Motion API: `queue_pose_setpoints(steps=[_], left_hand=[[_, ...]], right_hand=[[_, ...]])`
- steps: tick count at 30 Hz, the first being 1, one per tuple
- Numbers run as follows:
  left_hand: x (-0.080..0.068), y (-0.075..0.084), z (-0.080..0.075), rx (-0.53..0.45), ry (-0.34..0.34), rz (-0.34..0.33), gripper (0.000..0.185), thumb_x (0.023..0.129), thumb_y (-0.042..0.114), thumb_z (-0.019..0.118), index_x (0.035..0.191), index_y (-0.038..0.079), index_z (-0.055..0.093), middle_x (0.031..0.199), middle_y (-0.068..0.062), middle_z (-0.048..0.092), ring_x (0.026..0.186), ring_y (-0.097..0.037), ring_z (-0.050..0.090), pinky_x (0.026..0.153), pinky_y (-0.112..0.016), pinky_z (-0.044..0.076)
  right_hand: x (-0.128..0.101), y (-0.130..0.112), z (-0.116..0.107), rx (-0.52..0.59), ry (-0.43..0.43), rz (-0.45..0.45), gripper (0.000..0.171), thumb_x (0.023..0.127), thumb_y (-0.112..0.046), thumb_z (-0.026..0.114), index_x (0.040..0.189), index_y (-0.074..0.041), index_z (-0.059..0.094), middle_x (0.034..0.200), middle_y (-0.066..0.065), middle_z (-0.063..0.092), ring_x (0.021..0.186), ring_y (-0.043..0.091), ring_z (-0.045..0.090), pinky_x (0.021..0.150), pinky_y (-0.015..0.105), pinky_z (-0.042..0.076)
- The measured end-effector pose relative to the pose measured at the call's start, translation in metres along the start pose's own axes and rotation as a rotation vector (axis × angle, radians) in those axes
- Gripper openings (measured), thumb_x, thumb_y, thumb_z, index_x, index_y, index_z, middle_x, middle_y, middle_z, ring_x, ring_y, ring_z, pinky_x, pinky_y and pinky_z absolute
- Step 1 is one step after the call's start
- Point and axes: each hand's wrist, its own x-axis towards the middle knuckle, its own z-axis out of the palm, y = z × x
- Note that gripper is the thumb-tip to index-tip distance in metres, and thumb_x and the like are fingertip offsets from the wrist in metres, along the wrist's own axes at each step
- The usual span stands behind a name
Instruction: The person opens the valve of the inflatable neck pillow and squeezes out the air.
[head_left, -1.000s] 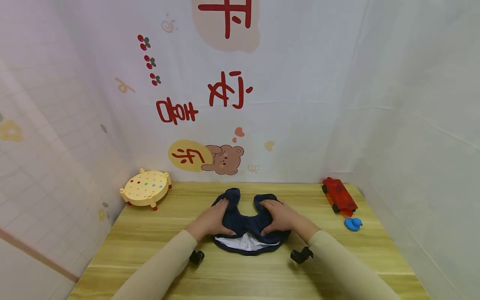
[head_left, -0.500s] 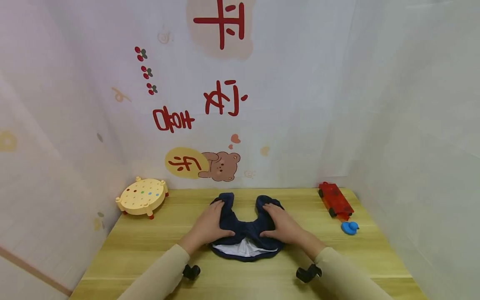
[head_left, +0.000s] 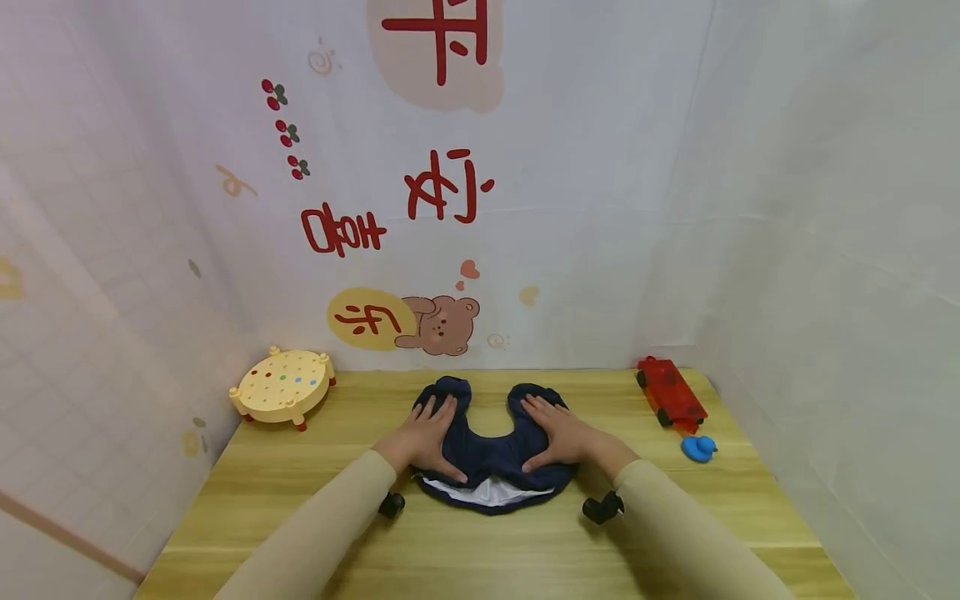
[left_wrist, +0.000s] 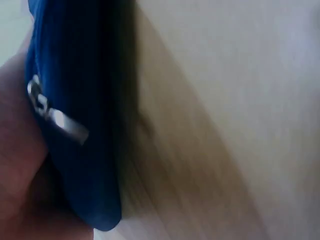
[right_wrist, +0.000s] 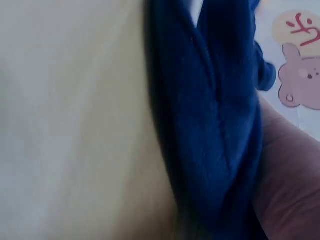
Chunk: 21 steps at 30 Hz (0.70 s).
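Observation:
A navy U-shaped neck pillow lies on the table, its two arms pointing toward the back wall. White lining shows through the opening along its near curved edge. My left hand rests with spread fingers on the pillow's left arm, thumb toward the middle. Over the right arm lies my right hand, its fingers also extended and spread. In the left wrist view, a metal zipper pull hangs at the pillow's edge beside the hand. The right wrist view shows the navy fabric close against the hand.
A round cream pegged toy stand is at the back left of the wooden table. At the back right are a red toy car and a blue toy duck. White printed cloth walls enclose the sides and back.
The left hand's fingers have spread out over the pillow's left arm. Both hands shift slightly, and the opening with the white lining looks narrower than a second ago.

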Motion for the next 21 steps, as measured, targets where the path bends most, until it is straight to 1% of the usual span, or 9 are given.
queue_pose_setpoints(steps=[2, 4, 7, 9, 11, 12, 14, 17, 21], left_hand=[[0.0, 0.0, -0.007, 0.012, -0.015, 0.001, 0.153, 0.073, 0.086, 0.084, 0.177, 0.004, 0.008, 0.185, -0.014, 0.006, 0.168, -0.048, 0.002, 0.134, -0.065, 0.007], [0.0, 0.001, -0.012, 0.004, -0.015, -0.008, 0.149, 0.075, 0.08, 0.088, 0.177, 0.003, 0.011, 0.185, -0.015, 0.007, 0.169, -0.047, 0.004, 0.134, -0.064, 0.01], [-0.003, 0.0, -0.01, -0.092, 0.073, -0.006, 0.131, 0.085, 0.074, 0.084, 0.175, 0.002, 0.022, 0.183, -0.017, 0.019, 0.168, -0.045, 0.017, 0.133, -0.064, 0.018], [-0.004, 0.0, -0.006, -0.159, 0.161, 0.012, 0.113, 0.094, 0.067, 0.08, 0.172, 0.001, 0.034, 0.178, -0.019, 0.031, 0.164, -0.044, 0.028, 0.131, -0.063, 0.025], [-0.004, -0.001, -0.004, -0.175, 0.214, 0.037, 0.104, 0.097, 0.063, 0.079, 0.17, 0.001, 0.038, 0.175, -0.02, 0.038, 0.162, -0.042, 0.035, 0.13, -0.061, 0.029], [-0.003, -0.002, -0.002, -0.156, 0.218, 0.047, 0.106, 0.096, 0.064, 0.08, 0.17, 0.001, 0.038, 0.175, -0.02, 0.038, 0.162, -0.042, 0.035, 0.13, -0.06, 0.028], [-0.002, -0.003, 0.002, -0.107, 0.175, 0.053, 0.12, 0.09, 0.07, 0.083, 0.173, 0.0, 0.03, 0.178, -0.019, 0.031, 0.165, -0.043, 0.028, 0.132, -0.062, 0.023], [-0.003, -0.004, 0.006, -0.032, 0.061, 0.066, 0.145, 0.078, 0.08, 0.086, 0.175, -0.001, 0.016, 0.183, -0.02, 0.015, 0.168, -0.045, 0.014, 0.133, -0.065, 0.014], [-0.006, -0.007, 0.006, -0.015, -0.008, 0.111, 0.155, 0.074, 0.089, 0.082, 0.176, -0.001, 0.007, 0.183, -0.023, 0.005, 0.168, -0.047, 0.005, 0.133, -0.066, 0.007]], right_hand=[[0.001, 0.003, -0.005, -0.022, 0.004, 0.005, 0.13, 0.087, -0.07, 0.086, 0.176, -0.001, 0.02, 0.182, 0.023, 0.016, 0.168, 0.045, 0.015, 0.13, 0.07, 0.018], [-0.001, 0.001, -0.007, -0.023, 0.051, 0.013, 0.128, 0.087, -0.068, 0.087, 0.174, 0.001, 0.023, 0.181, 0.024, 0.02, 0.167, 0.045, 0.018, 0.13, 0.069, 0.021], [-0.009, -0.012, -0.001, 0.01, 0.161, 0.062, 0.112, 0.092, -0.06, 0.086, 0.169, 0.003, 0.037, 0.175, 0.026, 0.035, 0.162, 0.044, 0.032, 0.128, 0.064, 0.03], [-0.016, -0.025, 0.007, 0.054, 0.249, 0.111, 0.099, 0.095, -0.055, 0.086, 0.163, 0.005, 0.046, 0.167, 0.027, 0.046, 0.155, 0.045, 0.044, 0.125, 0.062, 0.037], [-0.02, -0.038, 0.016, 0.058, 0.311, 0.157, 0.092, 0.096, -0.054, 0.085, 0.158, 0.006, 0.052, 0.16, 0.028, 0.053, 0.15, 0.045, 0.051, 0.122, 0.061, 0.042], [-0.021, -0.043, 0.019, 0.048, 0.325, 0.175, 0.093, 0.096, -0.054, 0.085, 0.158, 0.007, 0.052, 0.159, 0.028, 0.054, 0.149, 0.046, 0.051, 0.121, 0.062, 0.042], [-0.022, -0.048, 0.027, 0.02, 0.311, 0.2, 0.1, 0.094, -0.056, 0.087, 0.16, 0.008, 0.048, 0.163, 0.029, 0.05, 0.152, 0.047, 0.047, 0.123, 0.064, 0.039], [-0.026, -0.044, 0.033, -0.047, 0.234, 0.162, 0.112, 0.091, -0.057, 0.089, 0.165, 0.01, 0.038, 0.171, 0.031, 0.037, 0.159, 0.049, 0.036, 0.126, 0.068, 0.032], [-0.034, -0.032, 0.03, -0.086, 0.147, 0.069, 0.123, 0.089, -0.06, 0.088, 0.169, 0.011, 0.028, 0.177, 0.031, 0.025, 0.164, 0.049, 0.026, 0.127, 0.07, 0.027]])
